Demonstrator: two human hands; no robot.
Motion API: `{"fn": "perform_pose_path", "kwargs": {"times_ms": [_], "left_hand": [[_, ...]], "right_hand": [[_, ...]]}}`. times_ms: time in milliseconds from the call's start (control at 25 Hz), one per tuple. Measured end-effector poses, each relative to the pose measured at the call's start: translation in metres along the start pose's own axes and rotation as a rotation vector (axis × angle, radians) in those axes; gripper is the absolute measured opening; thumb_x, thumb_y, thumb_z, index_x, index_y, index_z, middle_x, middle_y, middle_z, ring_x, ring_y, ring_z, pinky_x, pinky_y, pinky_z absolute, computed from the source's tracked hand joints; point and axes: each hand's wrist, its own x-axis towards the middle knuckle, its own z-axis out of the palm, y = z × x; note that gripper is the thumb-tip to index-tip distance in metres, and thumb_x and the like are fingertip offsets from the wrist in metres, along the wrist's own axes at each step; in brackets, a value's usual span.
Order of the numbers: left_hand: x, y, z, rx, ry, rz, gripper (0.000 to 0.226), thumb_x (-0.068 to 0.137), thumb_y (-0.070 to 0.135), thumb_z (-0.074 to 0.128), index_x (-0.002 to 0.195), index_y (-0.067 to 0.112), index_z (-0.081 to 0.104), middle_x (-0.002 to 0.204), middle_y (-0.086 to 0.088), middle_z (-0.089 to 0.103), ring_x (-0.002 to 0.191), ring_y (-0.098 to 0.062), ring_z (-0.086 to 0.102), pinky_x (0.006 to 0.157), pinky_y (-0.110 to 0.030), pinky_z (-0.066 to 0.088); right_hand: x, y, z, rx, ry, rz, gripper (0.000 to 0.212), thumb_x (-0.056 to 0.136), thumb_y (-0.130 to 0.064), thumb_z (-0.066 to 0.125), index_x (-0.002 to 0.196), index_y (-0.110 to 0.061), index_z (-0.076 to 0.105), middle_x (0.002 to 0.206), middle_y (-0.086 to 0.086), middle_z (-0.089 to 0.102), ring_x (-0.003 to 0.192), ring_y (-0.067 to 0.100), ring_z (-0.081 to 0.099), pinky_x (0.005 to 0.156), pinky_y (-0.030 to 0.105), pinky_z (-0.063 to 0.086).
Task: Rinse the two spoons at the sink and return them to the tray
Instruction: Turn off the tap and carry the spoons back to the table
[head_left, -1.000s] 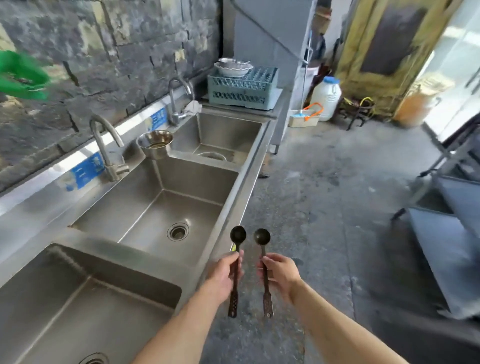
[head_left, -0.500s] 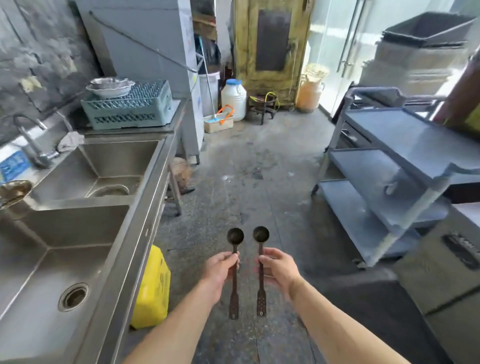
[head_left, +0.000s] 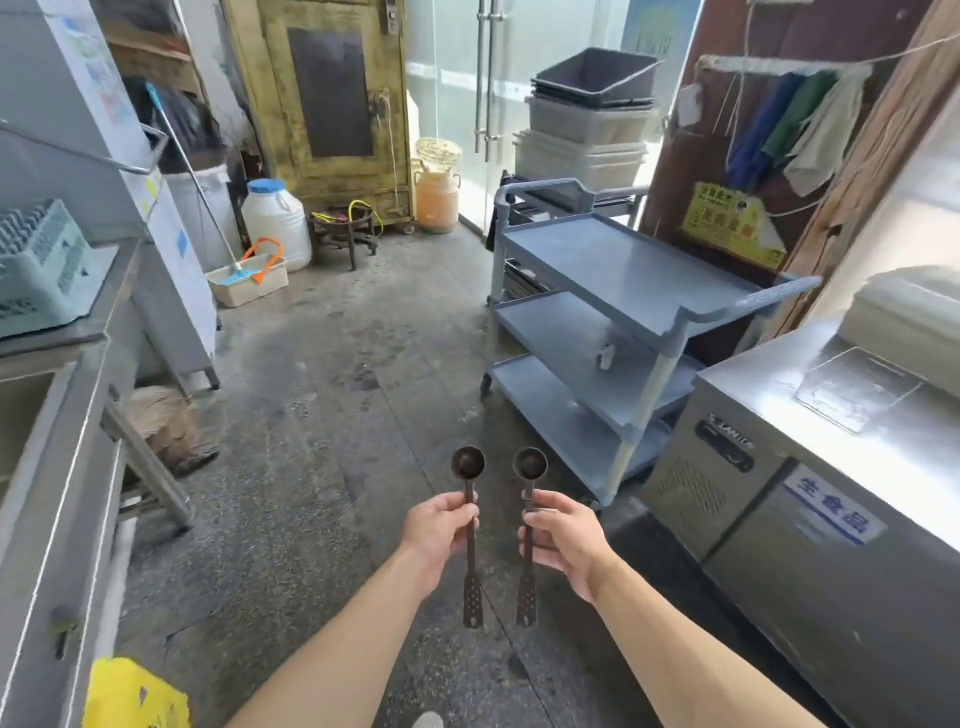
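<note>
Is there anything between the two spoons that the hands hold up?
No. In the head view, the left spoon and the right spoon stand side by side, apart, with only the grey floor showing between them.

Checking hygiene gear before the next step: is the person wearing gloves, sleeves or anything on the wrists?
No. The left hand and right hand are bare, without gloves, and both forearms are uncovered up to the frame edge. No watch, bracelet or ring shows on the visible sides.
</note>
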Motion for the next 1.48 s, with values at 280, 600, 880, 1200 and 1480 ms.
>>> {"fn": "perform_pose_path", "kwargs": {"times_ms": [280,600,880,1200,1480], "left_hand": [[0.108,0.045,0.052,0.139,-0.262,-0.042,0.019,0.086,-0.005,0.062,0.095,0.008,0.071,0.084,-0.006,0.067,0.074,-0.018,0.063,0.076,-0.034,0.053],[0.179,0.088,0.123,0.24,-0.475,-0.079,0.02,0.088,-0.004,0.061,0.103,0.006,0.07,0.086,-0.005,0.068,0.078,-0.017,0.064,0.069,-0.028,0.054],[0.219,0.084,0.214,0.391,-0.607,-0.142,0.018,0.089,0.005,0.063,0.103,0.012,0.072,0.099,-0.005,0.073,0.095,-0.022,0.067,0.087,-0.037,0.055],[0.267,0.067,0.344,0.514,-0.682,-0.132,0.017,0.086,0.008,0.068,0.101,0.015,0.072,0.098,-0.003,0.076,0.093,-0.022,0.072,0.09,-0.039,0.057],[0.289,0.055,0.455,0.513,-0.704,-0.147,0.017,0.085,0.011,0.07,0.102,0.015,0.071,0.103,-0.006,0.075,0.097,-0.023,0.07,0.081,-0.03,0.054]], "right_hand": [[0.061,-0.042,-0.022,0.122,0.227,-0.012,0.027,0.09,-0.001,0.062,0.105,-0.021,0.068,0.097,0.011,0.072,0.089,0.027,0.073,0.068,0.032,0.061],[0.095,-0.079,-0.052,0.273,0.451,-0.031,0.032,0.091,0.001,0.061,0.119,-0.015,0.065,0.11,0.015,0.07,0.095,0.029,0.069,0.095,0.051,0.055],[0.122,-0.092,-0.124,0.35,0.604,-0.047,0.03,0.089,0.0,0.065,0.109,-0.021,0.069,0.099,0.008,0.074,0.09,0.025,0.072,0.077,0.037,0.059],[0.175,-0.114,-0.244,0.411,0.661,-0.041,0.03,0.089,-0.003,0.066,0.109,-0.024,0.07,0.098,0.004,0.077,0.092,0.022,0.073,0.072,0.032,0.058],[0.193,-0.137,-0.347,0.44,0.702,-0.035,0.028,0.09,-0.004,0.065,0.11,-0.023,0.068,0.104,0.004,0.075,0.095,0.022,0.072,0.069,0.027,0.057]]}}
